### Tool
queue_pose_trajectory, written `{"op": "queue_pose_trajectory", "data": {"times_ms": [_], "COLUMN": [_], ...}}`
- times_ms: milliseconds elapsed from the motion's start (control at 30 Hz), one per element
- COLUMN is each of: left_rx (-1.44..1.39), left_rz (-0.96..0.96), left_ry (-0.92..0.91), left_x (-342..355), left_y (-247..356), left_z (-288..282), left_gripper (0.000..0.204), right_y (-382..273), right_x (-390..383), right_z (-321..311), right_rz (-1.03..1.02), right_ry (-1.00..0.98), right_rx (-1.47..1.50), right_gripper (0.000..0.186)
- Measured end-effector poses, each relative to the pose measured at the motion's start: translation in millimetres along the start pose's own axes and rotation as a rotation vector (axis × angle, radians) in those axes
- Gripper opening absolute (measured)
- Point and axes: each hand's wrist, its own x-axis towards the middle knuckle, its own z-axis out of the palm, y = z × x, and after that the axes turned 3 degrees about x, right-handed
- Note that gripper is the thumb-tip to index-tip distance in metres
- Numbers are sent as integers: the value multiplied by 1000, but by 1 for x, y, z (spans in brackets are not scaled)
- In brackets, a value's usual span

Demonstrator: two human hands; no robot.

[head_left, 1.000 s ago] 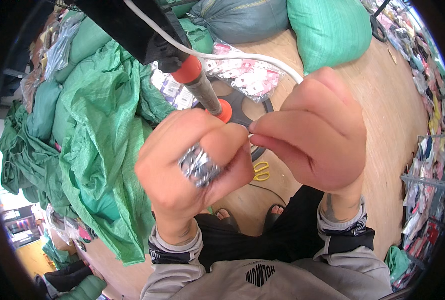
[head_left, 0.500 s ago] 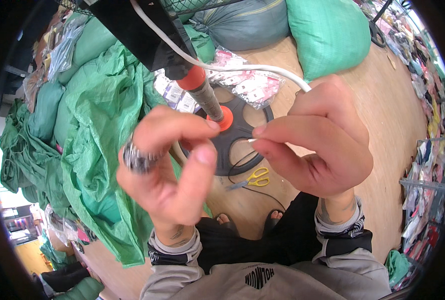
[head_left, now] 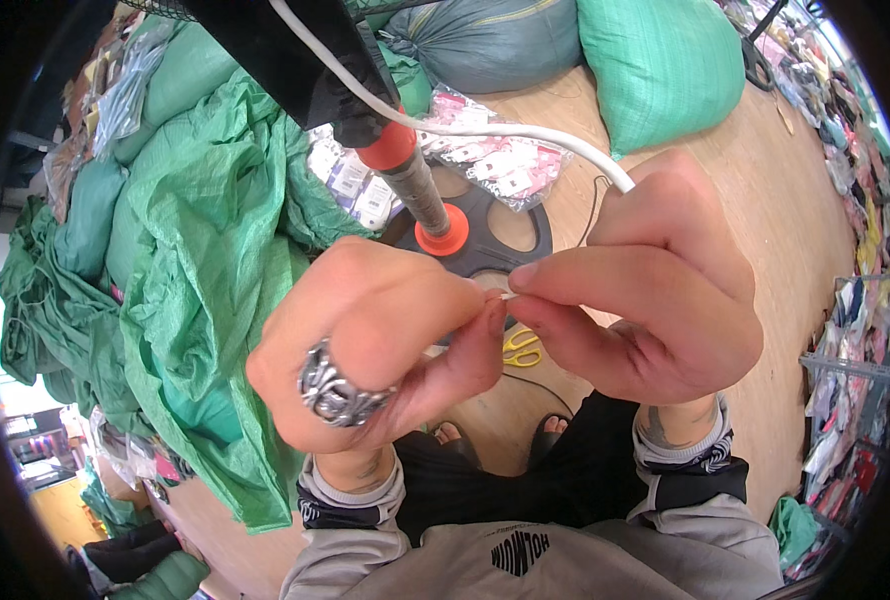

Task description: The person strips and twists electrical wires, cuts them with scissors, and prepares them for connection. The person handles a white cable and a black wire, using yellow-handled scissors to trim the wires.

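Observation:
A thick white cable (head_left: 505, 132) arcs down from the upper left and runs into my right hand (head_left: 665, 290), whose fingers are curled around it. That hand's thumb and forefinger pinch a thin, white, wire-like end (head_left: 508, 295). My left hand (head_left: 385, 320), with a chunky silver ring (head_left: 340, 385), meets it there with its thumb and forefinger pressed together at the same tip. Whether the tip belongs to the cable is hidden by my fingers. Below the fingertips, yellow-handled scissors (head_left: 522, 349) lie on the floor, partly covered by my left hand.
A black stand with an orange-collared post (head_left: 415, 195) rises from a round black base (head_left: 525, 235). Packaged goods (head_left: 505, 170) lie beside it. Green sacks (head_left: 660, 75) stand behind, and loose green sheeting (head_left: 200, 250) is piled left. Crowded racks (head_left: 850, 400) line the right.
My left hand has moved right and its open thumb and forefinger have closed at the white tip, meeting my right fingertips. My right hand has shifted slightly right and down.

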Motion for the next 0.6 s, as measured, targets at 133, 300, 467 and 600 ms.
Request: {"op": "queue_pose_trajectory", "data": {"times_ms": [133,300,467,600], "left_rx": [-116,-441,-1605,-1536], "left_rz": [-56,-315,-1306,-1282], "left_ry": [-44,-162,-368,-54], "left_x": [-1,-5,-1,2], "left_y": [-4,-4,1,7], "left_z": [-1,-1,-16,-19], "left_gripper": [18,14,16,11], "right_y": [3,-16,-6,-16], "right_x": [2,11,-13,-2], "right_z": [-4,-3,11,3], "right_rz": [-51,201,-114,33], "right_ry": [-20,-77,163,88], "right_rx": [-13,33,-28,-103], "right_gripper": [25,28,36,34]}}
